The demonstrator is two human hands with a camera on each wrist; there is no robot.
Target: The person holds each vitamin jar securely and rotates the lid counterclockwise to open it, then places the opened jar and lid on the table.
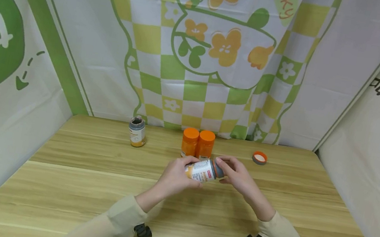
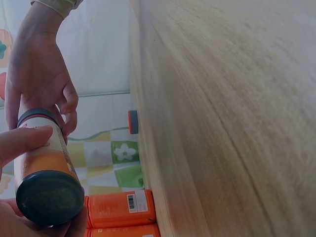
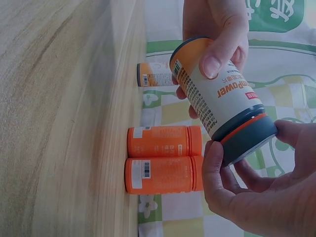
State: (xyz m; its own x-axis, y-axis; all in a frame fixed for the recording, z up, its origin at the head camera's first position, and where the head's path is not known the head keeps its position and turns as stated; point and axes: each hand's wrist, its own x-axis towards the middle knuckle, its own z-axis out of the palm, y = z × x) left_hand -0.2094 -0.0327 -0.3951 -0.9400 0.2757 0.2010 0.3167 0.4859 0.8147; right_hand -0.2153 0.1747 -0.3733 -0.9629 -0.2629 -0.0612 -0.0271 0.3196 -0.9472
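Observation:
My left hand (image 1: 177,176) grips a white and orange pill bottle (image 1: 201,171) round its body, tilted above the table. At its top end, my right hand (image 1: 237,176) pinches the dark grey cap (image 3: 250,140) between thumb and fingers. An orange ring shows under that cap in the right wrist view, with a narrow gap above the bottle's grey shoulder. The bottle's dark base (image 2: 50,198) faces the left wrist camera. Just behind the hands stand two orange bottles (image 1: 189,143) side by side, their orange lids on.
An uncapped bottle (image 1: 137,132) of the same kind stands at the back left of the wooden table (image 1: 87,193). Toward the back right lies a loose cap (image 1: 259,158), its white inside facing up. A patterned curtain (image 1: 194,94) hangs along the table's far edge.

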